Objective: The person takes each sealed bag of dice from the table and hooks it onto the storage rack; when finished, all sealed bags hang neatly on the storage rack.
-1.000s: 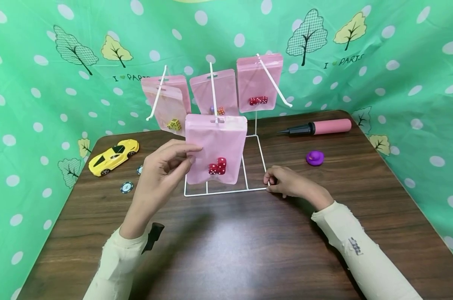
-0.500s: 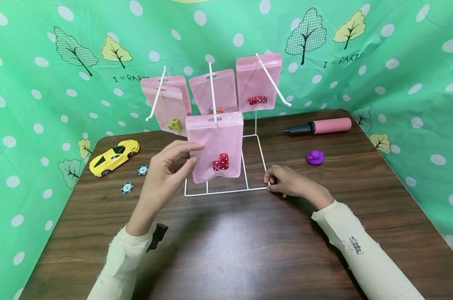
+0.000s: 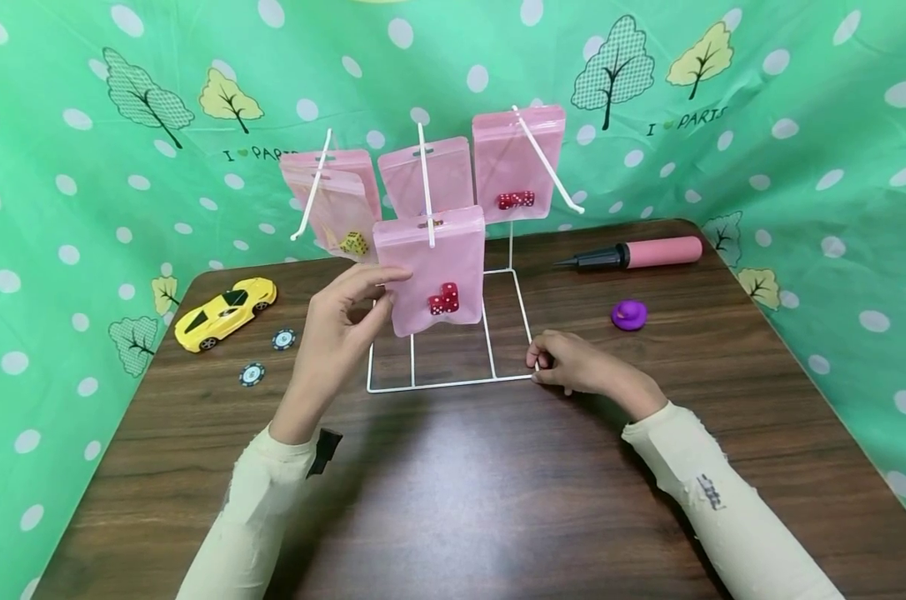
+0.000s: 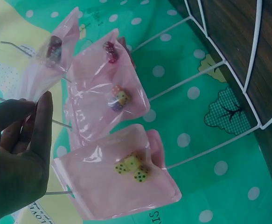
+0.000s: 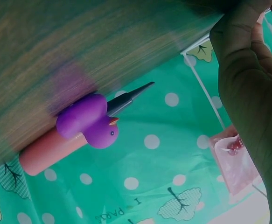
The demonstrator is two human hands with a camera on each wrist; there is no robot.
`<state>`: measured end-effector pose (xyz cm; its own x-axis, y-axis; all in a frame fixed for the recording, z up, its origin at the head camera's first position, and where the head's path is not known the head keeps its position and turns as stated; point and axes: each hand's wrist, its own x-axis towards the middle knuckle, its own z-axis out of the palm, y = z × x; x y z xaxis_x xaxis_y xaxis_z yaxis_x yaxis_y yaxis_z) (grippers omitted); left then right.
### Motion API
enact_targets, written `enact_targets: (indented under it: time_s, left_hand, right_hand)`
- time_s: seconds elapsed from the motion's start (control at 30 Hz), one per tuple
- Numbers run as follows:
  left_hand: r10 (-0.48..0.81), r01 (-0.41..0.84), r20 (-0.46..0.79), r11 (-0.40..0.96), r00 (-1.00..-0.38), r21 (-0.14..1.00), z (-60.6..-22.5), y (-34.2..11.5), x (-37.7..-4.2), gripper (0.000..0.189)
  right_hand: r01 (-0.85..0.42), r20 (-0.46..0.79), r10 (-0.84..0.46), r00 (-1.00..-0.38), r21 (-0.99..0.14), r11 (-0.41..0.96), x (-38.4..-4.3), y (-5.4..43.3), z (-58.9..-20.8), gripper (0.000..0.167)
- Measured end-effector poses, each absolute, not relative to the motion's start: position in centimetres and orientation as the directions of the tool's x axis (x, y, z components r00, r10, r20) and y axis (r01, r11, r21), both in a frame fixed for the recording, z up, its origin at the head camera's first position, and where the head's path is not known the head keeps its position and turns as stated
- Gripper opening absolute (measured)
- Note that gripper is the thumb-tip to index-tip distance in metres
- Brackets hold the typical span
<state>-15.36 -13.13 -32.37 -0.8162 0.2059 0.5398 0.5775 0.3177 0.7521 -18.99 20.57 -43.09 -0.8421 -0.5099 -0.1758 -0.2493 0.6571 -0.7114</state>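
My left hand [image 3: 342, 329] pinches the left edge of a pink zip pouch [image 3: 415, 262] between thumb and fingers. Red dice [image 3: 444, 300] show through the pouch's front. The middle white rod [image 3: 426, 179] crosses the pouch's top edge at the hang hole, its tip in front. Behind it hang more pink pouches: one with yellow dice [image 4: 132, 164] on the left rod, one [image 3: 392, 179] on the middle rod, and one with red dice [image 3: 516, 200] on the right rod. My right hand [image 3: 576, 362] grips the front right corner of the white wire rack's base [image 3: 453, 384].
On the left of the table [image 3: 453, 500] lie a yellow toy car [image 3: 227, 315] and two poker chips [image 3: 283, 339] [image 3: 252, 374]. To the right are a purple rubber duck [image 3: 629, 315] and a pink hand pump [image 3: 663, 252]. A green dotted curtain [image 3: 453, 50] stands behind.
My left hand has moved away from me and slightly upward, carrying the red-dice pouch farther back along the middle rod. The right hand stays at the rack's corner.
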Motion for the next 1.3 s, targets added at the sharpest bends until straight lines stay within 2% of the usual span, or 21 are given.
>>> enact_targets:
  time_s: [0.33, 0.67, 0.97, 1.3]
  left_hand:
    - [0.183, 0.596, 0.569, 0.324, -0.802, 0.735, -32.4, -13.1, -17.0, 0.029]
    - [0.2, 0.622, 0.598, 0.4, -0.776, 0.673, -31.6, -13.8, -18.9, 0.028]
    - [0.173, 0.594, 0.586, 0.44, -0.792, 0.673, -31.4, -13.8, -20.2, 0.027]
    - [0.157, 0.554, 0.54, 0.399, -0.827, 0.731, -31.6, -12.9, -21.4, 0.026]
  right_hand:
    - [-0.23, -0.193, -0.504, -0.842, -0.717, 0.658, -18.9, 20.5, -43.0, 0.013]
    - [-0.225, -0.203, -0.506, -0.838, -0.717, 0.66, -19.0, 20.1, -43.0, 0.013]
    - [-0.218, -0.206, -0.499, -0.842, -0.716, 0.663, -18.9, 19.9, -43.0, 0.013]
    - [-0.216, -0.203, -0.489, -0.848, -0.711, 0.669, -18.8, 20.4, -42.9, 0.014]
